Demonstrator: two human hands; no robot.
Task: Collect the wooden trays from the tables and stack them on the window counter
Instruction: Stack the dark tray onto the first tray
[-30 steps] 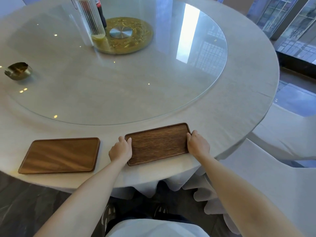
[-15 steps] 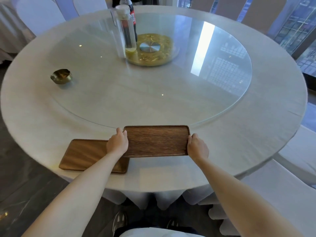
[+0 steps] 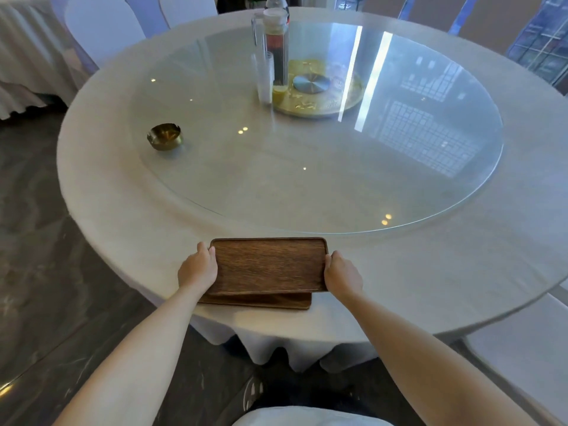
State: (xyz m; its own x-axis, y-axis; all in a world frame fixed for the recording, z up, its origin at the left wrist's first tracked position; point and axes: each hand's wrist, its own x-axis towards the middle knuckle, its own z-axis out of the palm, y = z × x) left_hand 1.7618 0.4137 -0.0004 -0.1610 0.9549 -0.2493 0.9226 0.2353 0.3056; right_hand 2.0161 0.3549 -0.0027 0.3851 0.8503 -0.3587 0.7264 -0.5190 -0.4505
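Item: upper tray (image 3: 269, 264), at 6 o'clock on my bench (image 3: 461, 272), clamped at both short ends by my left grip (image 3: 198, 270) and right grip (image 3: 342, 275); lower tray (image 3: 261, 300) directly beneath. Brass bowl (image 3: 165, 136) at 10 o'clock.

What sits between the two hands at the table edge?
In the head view, the dark wooden tray spans from left hand to right hand, over a second tray.
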